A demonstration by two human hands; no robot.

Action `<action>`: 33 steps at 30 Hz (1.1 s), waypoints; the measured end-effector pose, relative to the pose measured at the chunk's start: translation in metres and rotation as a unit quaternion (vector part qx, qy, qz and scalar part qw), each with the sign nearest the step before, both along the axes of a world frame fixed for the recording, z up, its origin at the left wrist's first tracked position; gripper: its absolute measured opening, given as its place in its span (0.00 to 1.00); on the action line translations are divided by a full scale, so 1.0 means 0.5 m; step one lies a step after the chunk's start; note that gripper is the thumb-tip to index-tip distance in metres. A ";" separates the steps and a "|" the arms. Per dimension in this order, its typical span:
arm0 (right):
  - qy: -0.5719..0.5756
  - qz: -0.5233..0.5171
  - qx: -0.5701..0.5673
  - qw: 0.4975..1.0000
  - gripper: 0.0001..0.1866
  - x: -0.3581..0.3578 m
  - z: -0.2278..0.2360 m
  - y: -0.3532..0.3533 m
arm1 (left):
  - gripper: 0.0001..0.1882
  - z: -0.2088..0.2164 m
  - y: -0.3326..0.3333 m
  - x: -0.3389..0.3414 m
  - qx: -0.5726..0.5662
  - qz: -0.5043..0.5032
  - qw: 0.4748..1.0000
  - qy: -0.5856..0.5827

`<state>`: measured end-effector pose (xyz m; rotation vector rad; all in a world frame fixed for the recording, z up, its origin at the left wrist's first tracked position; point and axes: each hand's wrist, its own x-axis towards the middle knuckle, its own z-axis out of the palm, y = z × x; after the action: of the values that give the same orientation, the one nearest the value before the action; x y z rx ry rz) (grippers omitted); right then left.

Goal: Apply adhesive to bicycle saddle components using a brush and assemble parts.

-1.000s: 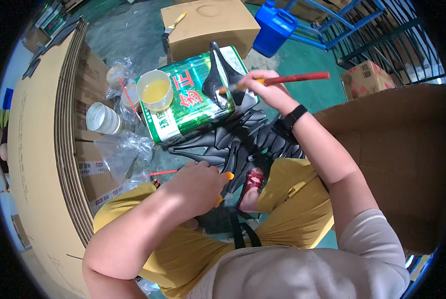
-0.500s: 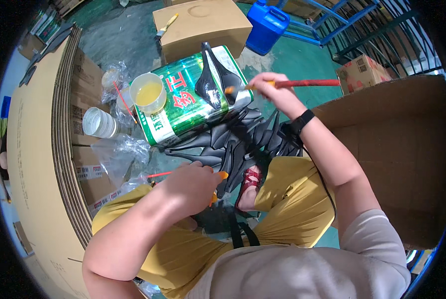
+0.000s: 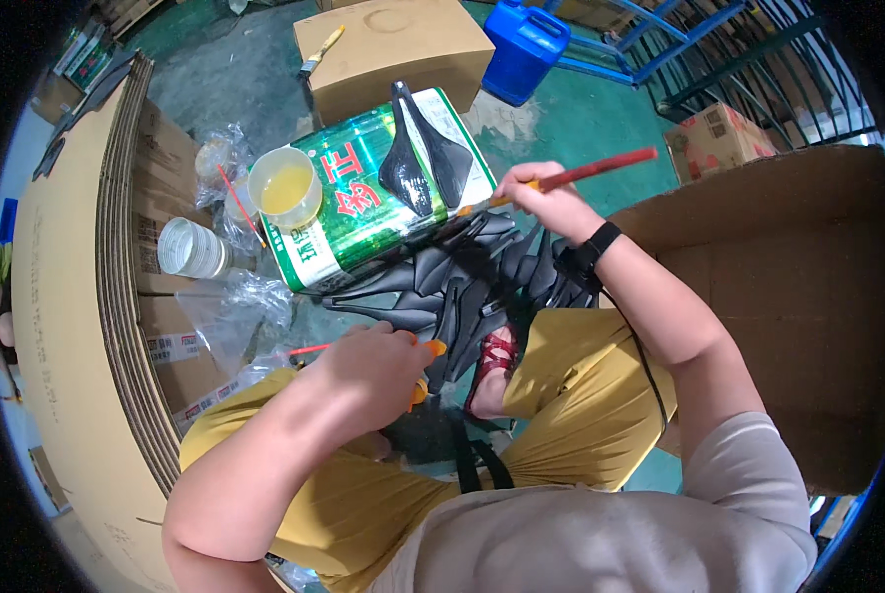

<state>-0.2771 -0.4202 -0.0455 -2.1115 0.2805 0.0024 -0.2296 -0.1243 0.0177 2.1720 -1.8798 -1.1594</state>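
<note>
Two black blades (image 3: 403, 176) lie side by side on the green tin (image 3: 368, 229) — whether they join at the top I cannot tell — with the tip of a red-handled brush (image 3: 601, 169), gripped in the right hand (image 3: 549, 201), just beside their lower ends. Left of them a cup (image 3: 302, 215) of yellow liquid stands on the tin, and more black pieces (image 3: 433, 269) are heaped below it. Nearer the body, the left hand (image 3: 378, 368) is curled round something orange (image 3: 420, 391), mostly hidden.

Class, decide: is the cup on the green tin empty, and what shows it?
Not empty: the cup is partly filled; yellow liquid shows inside, below its rim.
</note>
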 end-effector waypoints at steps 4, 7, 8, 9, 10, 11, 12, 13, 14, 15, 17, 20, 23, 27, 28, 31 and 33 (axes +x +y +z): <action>-0.049 -0.063 0.051 0.996 0.12 0.033 -0.006 -0.016 | 0.22 0.014 -0.014 0.000 0.019 -0.028 0.999 -0.016; -0.076 -0.094 -0.006 0.993 0.13 0.060 -0.038 -0.010 | 0.23 0.014 -0.014 -0.002 0.010 -0.033 0.999 -0.019; -0.077 -0.095 -0.007 0.993 0.13 0.054 -0.040 -0.012 | 0.23 0.016 -0.016 -0.002 0.010 -0.034 0.999 -0.020; -0.079 -0.066 -0.045 0.994 0.13 0.048 -0.039 -0.004 | 0.23 0.016 -0.017 -0.002 0.028 -0.033 0.999 -0.015; -0.081 -0.037 -0.084 0.992 0.13 0.040 -0.038 0.002 | 0.23 0.016 -0.018 -0.001 0.047 -0.032 0.998 -0.011; -0.073 -0.014 -0.082 0.994 0.13 0.028 -0.042 0.000 | 0.23 0.014 -0.015 0.000 0.047 -0.031 0.998 -0.010; -0.067 0.011 -0.083 0.994 0.12 0.011 -0.040 0.002 | 0.24 0.012 -0.012 0.000 0.038 -0.026 0.999 -0.009; -0.063 0.035 -0.086 0.994 0.11 -0.005 -0.038 0.006 | 0.24 0.011 -0.009 0.001 0.029 -0.020 0.999 -0.008; -0.060 0.060 -0.088 0.993 0.11 -0.015 -0.035 0.010 | 0.24 0.009 -0.004 0.002 0.029 -0.019 0.999 -0.007; -0.067 0.073 -0.067 0.993 0.11 -0.023 -0.031 0.008 | 0.24 0.008 0.000 0.003 0.023 -0.021 0.999 -0.009; -0.060 0.040 -0.058 0.996 0.11 -0.022 -0.016 0.000 | 0.24 0.007 0.002 0.002 0.017 -0.024 1.000 -0.011; -0.051 -0.052 -0.031 0.997 0.12 0.013 0.010 -0.007 | 0.24 0.016 -0.001 0.001 0.014 -0.020 1.000 -0.019; -0.106 -0.062 -0.049 0.991 0.13 0.054 -0.021 -0.017 | 0.24 0.028 -0.012 0.000 0.023 -0.030 0.999 -0.018; -0.107 -0.032 -0.120 0.987 0.13 0.058 -0.037 -0.019 | 0.24 0.020 -0.008 -0.001 0.029 -0.023 0.999 -0.026; -0.088 -0.008 -0.146 0.985 0.13 0.049 -0.037 -0.021 | 0.24 0.016 -0.005 0.000 0.028 -0.015 0.999 -0.027; -0.041 0.011 -0.129 0.991 0.11 0.015 -0.013 -0.017 | 0.24 0.009 0.008 0.003 -0.002 -0.004 1.000 -0.015; -0.033 -0.012 -0.062 0.997 0.11 0.011 -0.006 -0.017 | 0.24 0.006 0.017 0.004 -0.019 0.002 1.000 -0.008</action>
<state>-0.2718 -0.4287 -0.0484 -2.2268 0.2725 -0.1005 -0.2276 -0.1158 0.0208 2.1720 -1.8873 -1.0997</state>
